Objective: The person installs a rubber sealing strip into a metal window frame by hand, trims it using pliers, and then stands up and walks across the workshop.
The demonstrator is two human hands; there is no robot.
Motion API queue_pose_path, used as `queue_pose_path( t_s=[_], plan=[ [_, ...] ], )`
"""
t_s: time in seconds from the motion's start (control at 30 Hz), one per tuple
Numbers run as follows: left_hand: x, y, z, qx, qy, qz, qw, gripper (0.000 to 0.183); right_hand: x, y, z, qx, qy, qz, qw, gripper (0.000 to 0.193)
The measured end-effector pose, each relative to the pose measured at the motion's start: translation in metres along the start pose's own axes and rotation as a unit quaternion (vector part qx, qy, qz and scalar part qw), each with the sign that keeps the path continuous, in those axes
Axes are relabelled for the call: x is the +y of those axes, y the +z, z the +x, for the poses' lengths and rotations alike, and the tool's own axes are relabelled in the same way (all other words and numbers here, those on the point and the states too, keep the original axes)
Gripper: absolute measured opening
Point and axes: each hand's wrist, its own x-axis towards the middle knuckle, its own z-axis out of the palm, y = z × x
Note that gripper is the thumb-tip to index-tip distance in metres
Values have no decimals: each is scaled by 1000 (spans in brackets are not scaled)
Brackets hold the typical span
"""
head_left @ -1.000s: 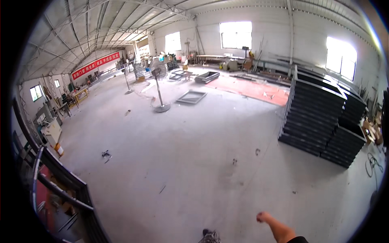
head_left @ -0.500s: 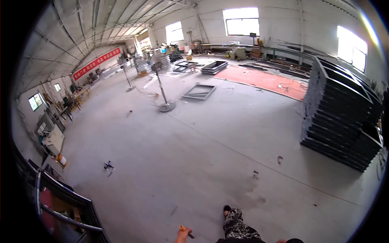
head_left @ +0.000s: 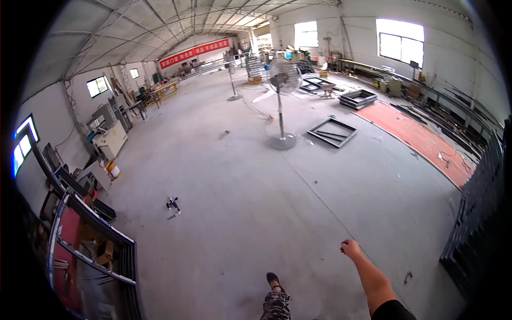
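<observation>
My right hand (head_left: 350,248) reaches forward over the grey concrete floor (head_left: 229,224), with a bare forearm below a dark sleeve. Its fingers are curled closed, and nothing sticks out of them. My left hand is out of view. At the lower edge, one of my feet in a dark shoe (head_left: 273,279) and a patterned trouser leg (head_left: 276,305) show. A small dark and white object (head_left: 173,204) lies on the floor ahead to the left, out of reach of the hand.
Dark window frames (head_left: 96,266) lean at the left; a stack of dark frames (head_left: 474,213) stands at the right. A pedestal fan (head_left: 281,106) rises ahead near a flat frame (head_left: 332,132). A red mat (head_left: 421,140) lies beyond. A white cabinet (head_left: 112,140) stands at left.
The view has turned left, so the fan and frames sit farther right. My right arm has swung forward into view. My left hand, earlier holding an orange-handled tool, has left the picture.
</observation>
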Motion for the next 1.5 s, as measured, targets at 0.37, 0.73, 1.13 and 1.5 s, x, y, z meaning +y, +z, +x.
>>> queue_pose_path(
  t_s=[0.37, 0.73, 1.13, 1.5],
  plan=[
    [436, 202, 222, -29, 173, 443, 879, 15, 2, 170, 138, -332, 221, -72, 914, 27],
    [872, 479, 288, -33, 274, 450, 850, 39, -56, 180, 368, -355, 214, -199, 888, 23],
    [963, 431, 440, 25, -85, 126, 988, 53, -725, 458, 1051, -195, -67, 92, 974, 22],
    [1459, 505, 654, 71, 60, 315, 945, 40, -675, 599, 1161, -507, -98, -373, 771, 34]
  ],
)
